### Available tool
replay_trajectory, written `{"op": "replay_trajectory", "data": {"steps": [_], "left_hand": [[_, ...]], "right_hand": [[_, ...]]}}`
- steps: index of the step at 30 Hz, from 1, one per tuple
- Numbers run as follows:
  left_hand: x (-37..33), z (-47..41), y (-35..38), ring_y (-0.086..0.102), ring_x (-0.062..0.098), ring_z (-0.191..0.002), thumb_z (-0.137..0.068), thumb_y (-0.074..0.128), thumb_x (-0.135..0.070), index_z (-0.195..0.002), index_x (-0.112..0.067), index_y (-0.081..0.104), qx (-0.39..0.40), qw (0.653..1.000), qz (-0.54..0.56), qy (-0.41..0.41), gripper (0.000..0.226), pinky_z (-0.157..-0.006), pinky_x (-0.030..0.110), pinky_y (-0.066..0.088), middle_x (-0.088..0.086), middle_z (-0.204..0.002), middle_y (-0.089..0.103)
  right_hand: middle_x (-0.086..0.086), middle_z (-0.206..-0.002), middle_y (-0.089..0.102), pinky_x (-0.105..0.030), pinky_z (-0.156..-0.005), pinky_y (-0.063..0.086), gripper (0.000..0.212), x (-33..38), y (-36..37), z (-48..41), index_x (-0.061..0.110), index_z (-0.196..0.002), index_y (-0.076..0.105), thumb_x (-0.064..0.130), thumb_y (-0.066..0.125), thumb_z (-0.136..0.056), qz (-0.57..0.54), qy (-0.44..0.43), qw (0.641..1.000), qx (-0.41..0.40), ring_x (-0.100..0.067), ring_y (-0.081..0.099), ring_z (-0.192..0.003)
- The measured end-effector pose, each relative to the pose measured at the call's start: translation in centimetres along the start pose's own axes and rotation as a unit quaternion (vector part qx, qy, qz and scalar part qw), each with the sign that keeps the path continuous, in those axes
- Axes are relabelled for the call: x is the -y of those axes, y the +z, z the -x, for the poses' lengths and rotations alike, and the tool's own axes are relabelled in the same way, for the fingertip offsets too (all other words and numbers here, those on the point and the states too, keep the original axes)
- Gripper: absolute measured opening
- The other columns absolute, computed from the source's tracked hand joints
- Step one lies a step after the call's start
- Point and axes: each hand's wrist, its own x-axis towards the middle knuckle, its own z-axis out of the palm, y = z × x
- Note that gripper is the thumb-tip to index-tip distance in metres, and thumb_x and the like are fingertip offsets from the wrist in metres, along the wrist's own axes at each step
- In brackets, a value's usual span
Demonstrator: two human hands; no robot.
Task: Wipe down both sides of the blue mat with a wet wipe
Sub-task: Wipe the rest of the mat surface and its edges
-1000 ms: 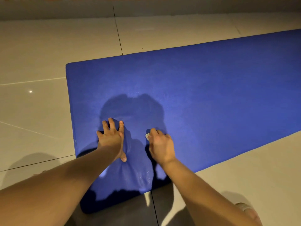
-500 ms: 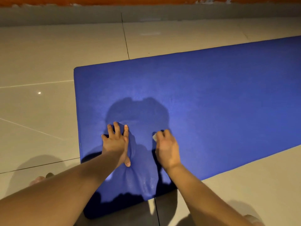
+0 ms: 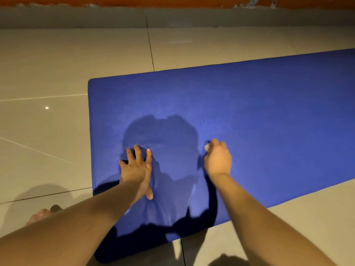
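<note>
Curled round a small pale wipe (image 3: 206, 147), the right grip (image 3: 218, 160) is being pressed knuckles-up onto the mat (image 3: 259, 116). Only a scrap of the wipe is being shown past the fingers at the far left side of that grip; how much is tucked beneath cannot be told. The left grip (image 3: 137, 167) is being laid flat on the mat, fingers straight and spread, thumb stretched back towards the mat's near long edge, with nothing being held in it. Soft creases are being raised in the mat just beside that thumb.

The blue mat is being spread flat on the floor (image 3: 57, 64), its short left end in view with both corners, while its length is being carried out of view to the right. Both grips are being placed close to that left end, nearer the near long edge than the far one. The left grip is being set closer to the short edge and the right grip beside it but apart. Shadows of a head and two arms are being cast over the mat around the grips and across its near left corner.

Pale tiles with dark joints are being shown across the floor, and a grey skirting (image 3: 76, 18) is being run along its far edge. Part of a bare foot (image 3: 39, 215) is being rested on the floor's near left, off the mat.
</note>
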Motion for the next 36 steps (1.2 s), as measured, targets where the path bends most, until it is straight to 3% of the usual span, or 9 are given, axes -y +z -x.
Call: {"op": "replay_trajectory", "data": {"steps": [5,7,12,16,20,24,27,32,36], "left_hand": [[0.2,0.1,0.0,-0.008,0.052,-0.149,-0.058,0.086,-0.067,-0.156,-0.013,-0.022,0.007,1.000,0.014,0.002,0.156,-0.117,0.061,0.026,0.027,-0.160,-0.020],[0.2,0.1,0.0,-0.009,0.052,-0.149,-0.057,0.087,-0.066,-0.156,-0.013,-0.022,0.007,1.000,0.020,0.003,0.157,-0.117,0.061,0.026,0.027,-0.160,-0.021],[0.3,0.1,0.1,-0.004,0.052,-0.149,-0.054,0.088,-0.067,-0.157,-0.013,-0.019,-0.002,1.000,0.017,0.004,0.158,-0.115,0.061,0.030,0.027,-0.161,-0.017],[0.2,0.1,0.1,-0.002,0.053,-0.149,-0.054,0.088,-0.068,-0.158,-0.012,-0.018,-0.008,1.000,0.018,0.008,0.159,-0.114,0.061,0.031,0.028,-0.160,-0.015],[0.2,0.2,0.0,-0.002,0.053,-0.149,-0.054,0.088,-0.067,-0.158,-0.013,-0.017,-0.009,1.000,0.022,0.007,0.157,-0.114,0.061,0.031,0.027,-0.160,-0.014],[0.3,0.2,0.1,0.000,0.052,-0.148,-0.052,0.089,-0.067,-0.159,-0.013,-0.014,-0.020,0.999,0.024,0.006,0.157,-0.113,0.060,0.032,0.027,-0.159,-0.011],[0.3,0.2,0.1,0.001,0.052,-0.148,-0.052,0.089,-0.067,-0.159,-0.013,-0.014,-0.019,0.999,0.025,0.009,0.158,-0.113,0.061,0.032,0.026,-0.160,-0.011],[0.3,0.1,0.2,0.001,0.052,-0.148,-0.052,0.089,-0.067,-0.159,-0.013,-0.014,-0.023,0.999,0.025,0.006,0.158,-0.113,0.061,0.033,0.027,-0.160,-0.010],[0.2,0.1,0.3,0.002,0.052,-0.148,-0.051,0.089,-0.068,-0.159,-0.012,-0.013,-0.031,0.999,0.021,0.006,0.158,-0.112,0.061,0.033,0.027,-0.160,-0.008]], "right_hand": [[-0.011,-0.098,0.060,-0.035,-0.062,0.036,0.005,3.4,1.9,3.4,0.010,-0.094,0.063,0.011,0.059,-0.096,-0.004,-0.169,0.980,0.102,-0.038,0.061,-0.084],[-0.010,-0.100,0.060,-0.037,-0.062,0.042,0.005,1.1,1.2,2.1,0.013,-0.098,0.065,0.015,0.062,-0.095,0.016,-0.195,0.977,0.087,-0.038,0.062,-0.084],[-0.019,-0.106,0.057,-0.038,-0.061,0.037,0.014,-4.4,-1.9,-2.0,0.007,-0.107,0.062,0.010,0.057,-0.095,0.063,-0.027,0.998,0.006,-0.041,0.056,-0.078],[-0.021,-0.103,0.055,-0.040,-0.063,0.035,0.014,-1.4,-0.5,-1.8,0.004,-0.100,0.062,0.001,0.057,-0.087,0.010,0.053,0.998,-0.029,-0.043,0.055,-0.082],[-0.016,-0.088,0.060,-0.038,-0.061,0.042,0.011,5.0,3.2,2.5,0.007,-0.086,0.065,-0.002,0.065,-0.080,-0.039,-0.113,0.993,0.007,-0.040,0.059,-0.076],[-0.010,-0.094,0.062,-0.035,-0.065,0.043,0.003,4.1,2.9,2.2,0.012,-0.092,0.065,0.010,0.062,-0.093,-0.039,-0.206,0.975,0.076,-0.036,0.062,-0.083],[-0.016,-0.107,0.062,-0.042,-0.073,0.048,0.013,0.2,1.2,-1.2,0.012,-0.105,0.065,0.018,0.058,-0.096,-0.016,-0.100,0.995,0.023,-0.040,0.062,-0.095],[-0.018,-0.111,0.062,-0.041,-0.068,0.041,0.017,-2.5,-1.0,-4.9,0.008,-0.110,0.053,0.016,0.058,-0.095,0.018,0.078,0.997,-0.014,-0.041,0.061,-0.096],[-0.020,-0.108,0.064,-0.043,-0.073,0.045,0.013,2.8,1.5,-2.4,0.006,-0.105,0.060,0.014,0.056,-0.096,-0.032,0.007,0.999,-0.007,-0.042,0.062,-0.097]]}}
